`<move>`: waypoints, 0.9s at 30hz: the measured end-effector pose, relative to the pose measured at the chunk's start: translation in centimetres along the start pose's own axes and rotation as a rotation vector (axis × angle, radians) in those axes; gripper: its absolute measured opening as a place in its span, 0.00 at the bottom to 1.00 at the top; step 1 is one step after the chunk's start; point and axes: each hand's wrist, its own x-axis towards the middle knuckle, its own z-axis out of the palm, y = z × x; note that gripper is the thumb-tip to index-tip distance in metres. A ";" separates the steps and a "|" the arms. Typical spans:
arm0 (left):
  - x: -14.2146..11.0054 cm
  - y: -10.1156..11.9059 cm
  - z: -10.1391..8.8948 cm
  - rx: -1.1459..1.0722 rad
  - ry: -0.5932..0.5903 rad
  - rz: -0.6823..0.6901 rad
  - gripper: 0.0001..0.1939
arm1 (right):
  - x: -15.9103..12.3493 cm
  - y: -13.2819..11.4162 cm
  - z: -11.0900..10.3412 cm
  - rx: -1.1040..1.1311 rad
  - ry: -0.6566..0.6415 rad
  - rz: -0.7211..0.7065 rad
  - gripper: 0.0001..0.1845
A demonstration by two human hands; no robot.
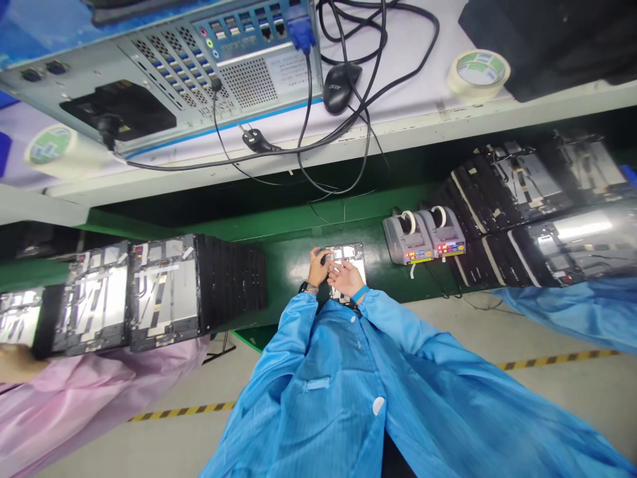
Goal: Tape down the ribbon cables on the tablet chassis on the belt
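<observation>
An opened tablet-like device (357, 263) with bright metal plates and a dark frame lies flat on the green bench in front of me. My left hand (317, 267) is at its upper left edge, with thumb and fingers drawn together; whatever is between them is too small to make out. Over the device's left half is my right hand (347, 279), palm partly turned up. Its fingers are a little apart and reach towards my left fingertips, with nothing visible in them. Both hands hide the left part of the device.
Two grey tape dispensers (408, 238) with lit displays stand to the right. Stacks of similar opened devices (166, 292) flank me on both sides. A co-worker's pink sleeve (99, 385) is at left. A computer case (199, 79), cables and a mouse (340, 87) occupy the shelf above.
</observation>
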 end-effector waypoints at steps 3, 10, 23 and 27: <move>0.1 -0.2 0.0 0.011 0.005 0.027 0.11 | -0.3 -0.4 -1.0 -0.385 0.065 -0.133 0.19; 0.3 -0.5 -0.2 -0.010 -0.002 0.044 0.11 | 1.1 -3.7 -1.8 -1.721 0.062 -0.661 0.25; 2.1 0.9 -1.0 0.128 -0.032 0.116 0.07 | -1.8 -4.8 -4.3 -1.746 0.341 -0.845 0.21; 0.8 1.1 -0.8 0.062 0.054 0.050 0.20 | -5.7 -2.3 -10.0 -1.531 0.648 -0.776 0.29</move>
